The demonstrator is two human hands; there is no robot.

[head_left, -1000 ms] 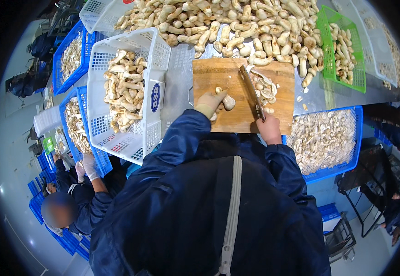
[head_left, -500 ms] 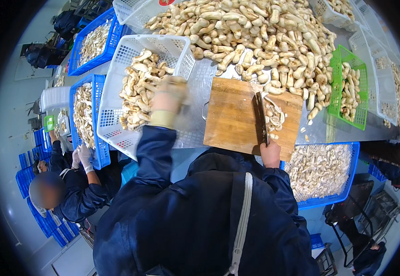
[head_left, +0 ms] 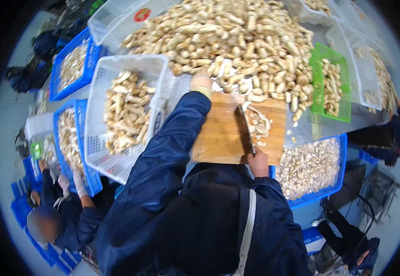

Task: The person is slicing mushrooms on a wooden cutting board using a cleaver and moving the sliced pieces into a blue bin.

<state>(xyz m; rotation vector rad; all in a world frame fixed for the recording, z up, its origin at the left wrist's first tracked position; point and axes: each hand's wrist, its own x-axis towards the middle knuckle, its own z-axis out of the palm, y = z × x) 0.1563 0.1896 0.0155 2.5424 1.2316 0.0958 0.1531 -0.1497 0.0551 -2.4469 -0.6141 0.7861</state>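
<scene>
My left hand (head_left: 201, 82) reaches forward to the near edge of a large heap of whole mushrooms (head_left: 236, 37). Its fingers are hidden, so whether it grips a mushroom does not show. My right hand (head_left: 258, 163) is closed around the handle of a knife (head_left: 247, 126), whose blade stands on edge across a wooden cutting board (head_left: 218, 133). Trimmed pieces and slices (head_left: 259, 123) lie on the board just right of the blade. Left of my left arm, a white perforated basket (head_left: 99, 92) holds a pile of whole mushrooms (head_left: 126, 110).
A blue crate (head_left: 343, 161) of small trimmings sits low at the right, below the metal table (head_left: 301, 133). A green basket (head_left: 317, 78) of mushrooms stands right of the heap. Blue crates (head_left: 99, 184) line the left, where a gloved co-worker (head_left: 71, 225) handles mushrooms.
My left hand has moved from over the white basket, right and forward to the heap. My right hand keeps the knife on the board. The whole view has shifted slightly.
</scene>
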